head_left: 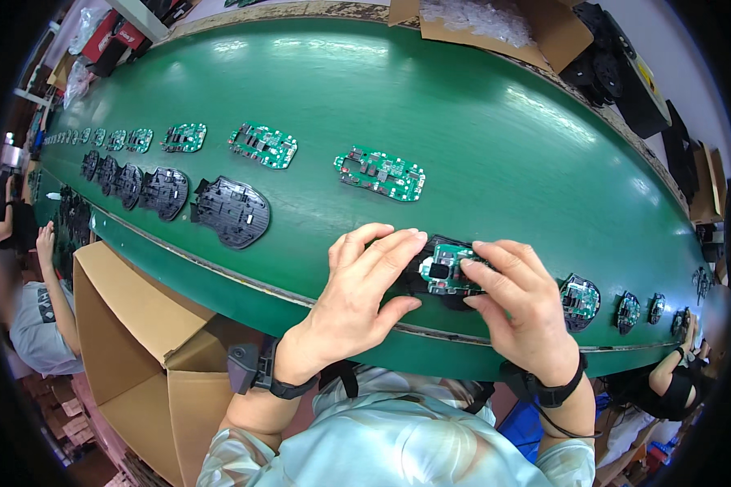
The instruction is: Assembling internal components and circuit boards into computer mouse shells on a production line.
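head view: a green circuit board (456, 256) sits right of centre, over a black shell (415, 275), its long axis running roughly left to right, one end pointing left. the right hand's (524, 302) grip is clamped on the board's right part; the left hand's (357, 294) thumb and fingers stand apart at the shell's left side, their hold unclear. a cardboard box (495, 39) at upper right holds crumpled clear plastic. ribbed, rounded black shells (234, 213) lie left on the glossy green bench (317, 85).
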Demonstrator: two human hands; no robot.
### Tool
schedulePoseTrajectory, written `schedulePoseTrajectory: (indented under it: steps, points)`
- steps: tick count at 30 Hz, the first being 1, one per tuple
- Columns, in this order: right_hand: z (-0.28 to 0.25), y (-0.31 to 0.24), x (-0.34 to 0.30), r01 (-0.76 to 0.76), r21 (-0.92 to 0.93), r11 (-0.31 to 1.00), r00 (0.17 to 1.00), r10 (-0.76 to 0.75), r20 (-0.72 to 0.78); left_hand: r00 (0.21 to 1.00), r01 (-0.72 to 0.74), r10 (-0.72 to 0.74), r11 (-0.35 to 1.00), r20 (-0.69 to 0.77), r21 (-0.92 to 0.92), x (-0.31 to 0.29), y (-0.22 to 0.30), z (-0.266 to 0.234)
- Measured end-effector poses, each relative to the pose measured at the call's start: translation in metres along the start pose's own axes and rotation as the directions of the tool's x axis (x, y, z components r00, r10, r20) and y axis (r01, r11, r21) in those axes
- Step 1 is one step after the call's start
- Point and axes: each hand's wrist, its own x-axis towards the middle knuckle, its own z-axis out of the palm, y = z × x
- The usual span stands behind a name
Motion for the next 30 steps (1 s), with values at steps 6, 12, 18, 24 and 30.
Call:
schedulePoseTrajectory:
  steps: [6,12,18,24,30]
  points:
    - [0.004,0.0,0.0,0.026,-0.067,0.997,0.999,-0.024,0.032,1.0,-0.001,0.0,1.0,0.017,0.012,0.005,0.009,0.002]
    - [0.002,0.001,0.0,0.006,-0.119,0.993,0.998,0.001,0.059,0.999,-0.011,0.01,0.999,0.04,0.036,0.009,0.013,0.003]
    - [0.004,-0.003,0.001,-0.006,-0.148,0.989,0.998,0.015,0.062,0.999,-0.018,0.016,0.999,0.046,0.034,0.009,0.012,0.003]
    - [0.007,-0.004,0.001,-0.027,-0.147,0.989,0.998,0.034,0.049,0.998,-0.017,0.016,0.999,0.056,0.033,0.009,0.011,0.001]
    - [0.008,-0.01,0.001,-0.079,-0.128,0.989,0.996,0.083,0.027,0.998,-0.016,0.016,1.0,0.058,0.005,0.01,0.011,-0.001]
